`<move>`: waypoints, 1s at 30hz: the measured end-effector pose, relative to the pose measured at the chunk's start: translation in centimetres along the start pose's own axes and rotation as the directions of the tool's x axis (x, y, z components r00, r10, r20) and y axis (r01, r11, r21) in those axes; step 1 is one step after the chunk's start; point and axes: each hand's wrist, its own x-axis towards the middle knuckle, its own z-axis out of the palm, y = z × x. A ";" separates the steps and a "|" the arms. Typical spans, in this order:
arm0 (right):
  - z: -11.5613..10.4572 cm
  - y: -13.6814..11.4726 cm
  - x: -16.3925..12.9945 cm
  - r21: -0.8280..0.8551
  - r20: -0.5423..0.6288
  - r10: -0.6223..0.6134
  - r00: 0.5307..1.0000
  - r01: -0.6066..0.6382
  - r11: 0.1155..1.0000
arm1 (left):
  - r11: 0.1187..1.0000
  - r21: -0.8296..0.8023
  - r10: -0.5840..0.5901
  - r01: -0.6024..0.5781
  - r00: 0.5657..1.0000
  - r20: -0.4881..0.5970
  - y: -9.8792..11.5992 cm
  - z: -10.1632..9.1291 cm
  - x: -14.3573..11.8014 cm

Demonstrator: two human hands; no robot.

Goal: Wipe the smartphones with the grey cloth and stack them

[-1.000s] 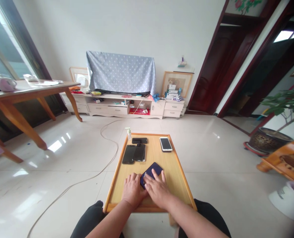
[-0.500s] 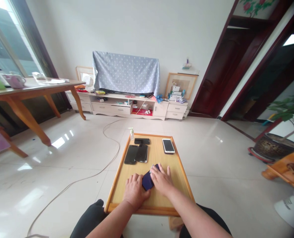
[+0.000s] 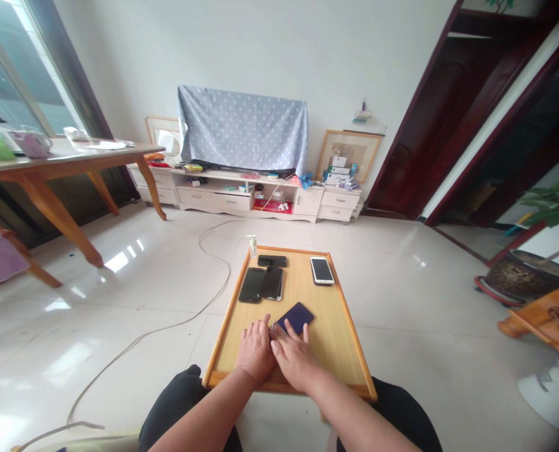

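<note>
A dark blue phone [image 3: 300,316] lies slantwise on the small wooden table [image 3: 326,351], its lower left part hidden under my hands. My left hand [image 3: 255,348] grips around that lower left end, fingers close together. My right hand [image 3: 294,358] presses down over the near part of the phone, fingers partly spread. A small pale piece [image 3: 274,328], perhaps a cloth or wipe, shows under the right fingers, mostly covered. Beyond lie a black phone [image 3: 251,285], another black-screened phone [image 3: 271,283] overlapping it, and a smaller black phone [image 3: 272,260].
A white phone [image 3: 322,270] rests on a darker one at the table's far right. The clear pump bottle [image 3: 253,246] stands at the far left corner. A raised wooden rim [image 3: 355,326] edges the table. A cable [image 3: 166,328] runs over the floor at left.
My right hand has slid down along the phone toward me, baring its far end. My two hands now meet at its near left end. The view has tilted slightly.
</note>
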 end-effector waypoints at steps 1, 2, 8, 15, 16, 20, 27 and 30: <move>-0.2 0.1 -0.6 -0.005 -0.001 0.004 1.000 -0.004 1.000 | 1.000 0.004 -0.001 0.001 1.000 0.007 0.1 -0.1 0.0; -0.4 0.4 -1.1 -0.016 -0.004 0.007 1.000 -0.007 1.000 | 1.000 0.005 0.000 0.000 1.000 0.016 0.2 -0.3 0.1; -2.6 5.0 -1.6 -0.111 -0.067 0.193 0.979 -0.199 0.974 | 1.000 0.010 0.009 -0.010 0.996 0.083 1.1 -1.4 0.5; -2.2 4.8 -0.2 -0.124 -0.133 0.255 0.958 -0.271 0.955 | 1.000 -0.008 -0.016 0.017 0.993 0.115 1.4 -1.8 0.6; -1.7 3.8 -0.4 -0.111 -0.112 0.193 0.975 -0.205 0.972 | 1.000 -0.012 -0.019 0.021 0.993 0.118 1.4 -1.7 0.6; -0.7 1.5 -0.8 -0.069 -0.018 -0.057 0.998 0.056 0.996 | 0.999 -0.027 -0.029 0.033 0.991 0.129 1.3 -1.7 0.6; -2.5 6.7 0.4 -0.127 -0.199 0.315 0.928 -0.343 0.931 | 0.999 -0.008 -0.041 0.042 0.992 0.123 1.9 -1.8 0.7; -1.5 7.0 -0.7 -0.144 -0.260 0.322 0.911 -0.366 0.919 | 0.998 0.001 -0.058 0.058 0.992 0.115 2.2 -1.7 0.7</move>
